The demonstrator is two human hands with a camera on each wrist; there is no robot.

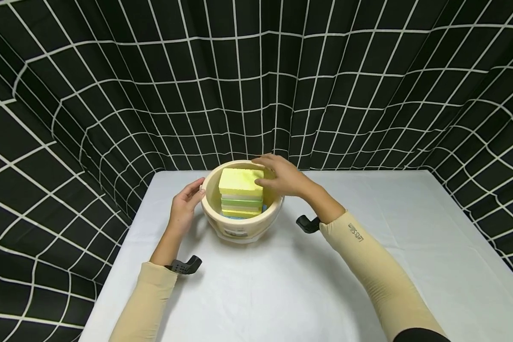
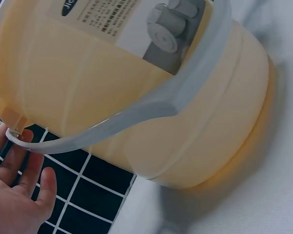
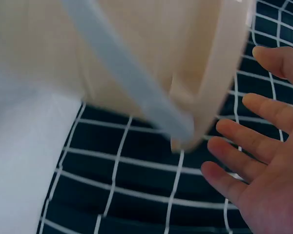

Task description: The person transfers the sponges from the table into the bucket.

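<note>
A cream bucket with a pale grey handle stands on the table. Inside it, a stack of sponges shows yellow on top, with white, green and more yellow layers below. My left hand holds the bucket's left side by the rim; in the left wrist view its fingers reach around the handle's end. My right hand is over the right rim, fingers spread, the thumb overlapping the top sponge's right edge in the head view. The right wrist view shows these fingers extended beside the rim, holding nothing.
Beneath the bucket lies a white tablecloth. A black curtain with a white grid hangs behind and along both sides of the table. Something blue shows at the bucket's bottom, and a printed label is on its front.
</note>
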